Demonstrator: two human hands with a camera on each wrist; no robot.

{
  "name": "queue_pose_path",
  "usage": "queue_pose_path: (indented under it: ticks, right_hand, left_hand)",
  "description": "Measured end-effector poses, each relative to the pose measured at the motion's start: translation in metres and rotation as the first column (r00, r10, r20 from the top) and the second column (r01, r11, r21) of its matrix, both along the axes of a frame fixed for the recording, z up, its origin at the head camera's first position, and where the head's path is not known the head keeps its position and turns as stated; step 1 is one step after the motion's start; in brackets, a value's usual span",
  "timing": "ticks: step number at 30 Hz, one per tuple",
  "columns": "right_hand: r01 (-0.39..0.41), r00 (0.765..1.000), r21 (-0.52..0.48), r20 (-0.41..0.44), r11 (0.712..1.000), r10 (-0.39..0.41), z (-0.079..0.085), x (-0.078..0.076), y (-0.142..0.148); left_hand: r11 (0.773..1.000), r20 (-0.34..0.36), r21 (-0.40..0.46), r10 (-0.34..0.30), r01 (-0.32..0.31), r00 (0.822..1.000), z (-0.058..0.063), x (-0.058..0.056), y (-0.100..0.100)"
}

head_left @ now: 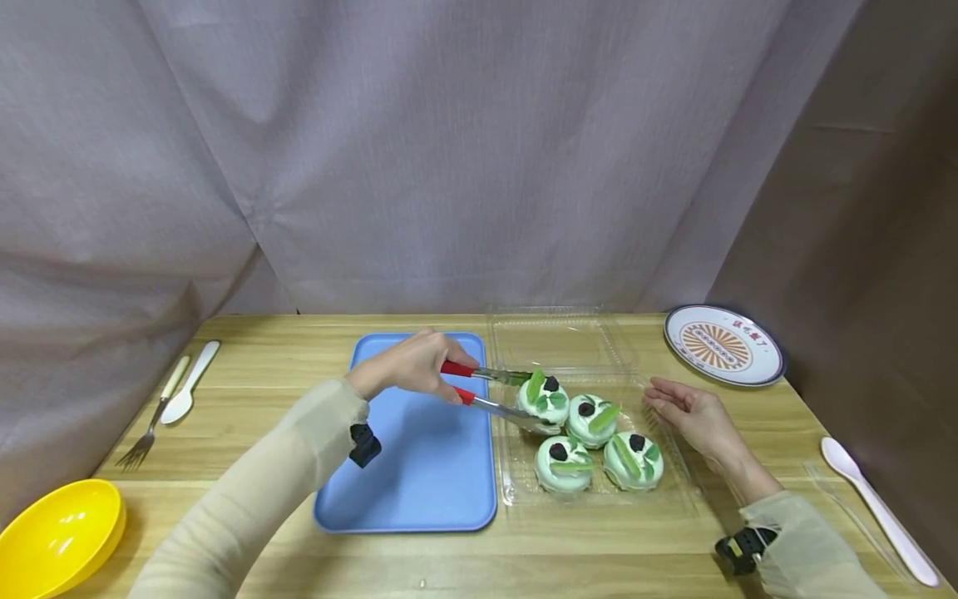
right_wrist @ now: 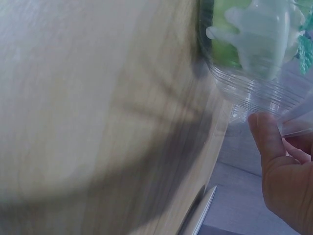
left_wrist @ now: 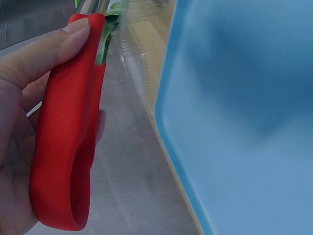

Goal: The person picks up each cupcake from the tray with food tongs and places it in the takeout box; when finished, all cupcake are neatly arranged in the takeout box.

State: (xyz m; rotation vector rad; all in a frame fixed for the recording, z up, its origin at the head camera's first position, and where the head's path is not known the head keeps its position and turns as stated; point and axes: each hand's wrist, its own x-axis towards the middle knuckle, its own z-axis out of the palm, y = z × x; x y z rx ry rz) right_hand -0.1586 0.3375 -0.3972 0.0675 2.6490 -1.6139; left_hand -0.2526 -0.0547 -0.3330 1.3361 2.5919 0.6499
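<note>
My left hand (head_left: 419,363) holds tongs (head_left: 496,408) by their red handles, with the thumb along one handle in the left wrist view. The tong ends lie on either side of a pale green cake (head_left: 542,406) topped with a dark berry and green pieces. Several similar cakes (head_left: 633,462) sit beside it in a clear plastic container (head_left: 509,492). At the container's right side, my right hand (head_left: 696,418) pinches the rim between thumb and fingers, as the right wrist view shows. Whether the gripped cake is lifted, I cannot tell.
Left of the container lies a blue tray (head_left: 419,491). The container's clear lid (head_left: 557,341) is folded back behind it. A patterned plate (head_left: 763,366) stands back right, with a pale spoon (head_left: 883,507) nearer. On the left are a fork (head_left: 153,416), a white spoon (head_left: 190,383) and a yellow bowl (head_left: 63,532).
</note>
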Motion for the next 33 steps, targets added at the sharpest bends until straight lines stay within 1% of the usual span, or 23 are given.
queue_pose_path:
  ticks: [6, 13, 19, 24, 31, 33]
  right_hand:
    - [-0.002, 1.0, -0.002, -0.003, 1.0, 0.002, 0.002, 0.0, -0.001]
    - [-0.004, 1.0, -0.003, -0.011, 1.0, 0.004, 0.001, 0.0, -0.001]
    - [-0.005, 1.0, 0.005, -0.008, 1.0, 0.005, -0.001, 0.0, 0.0]
    - [-0.009, 1.0, 0.011, -0.016, 1.0, 0.009, -0.001, 0.0, 0.0]
    - [-0.007, 1.0, 0.004, -0.017, 1.0, 0.007, -0.001, 0.0, 0.0]
    - [-0.01, 1.0, 0.002, -0.02, 1.0, 0.01, -0.001, 0.0, 0.0]
  left_hand:
    - [0.997, -0.024, -0.078, -0.007, 0.005, 1.0, 0.009, -0.001, 0.006]
    - [0.992, 0.003, -0.129, 0.014, -0.013, 1.0, 0.014, 0.001, 0.01]
    - [0.989, 0.003, -0.147, 0.024, -0.023, 1.0, 0.017, 0.002, 0.01]
    - [0.987, -0.01, -0.159, 0.013, -0.014, 1.0, 0.018, 0.002, 0.011]
    - [0.988, -0.008, -0.157, 0.005, -0.006, 1.0, 0.018, 0.003, 0.01]
    - [0.987, -0.021, -0.16, 0.003, -0.006, 1.0, 0.018, 0.003, 0.01]
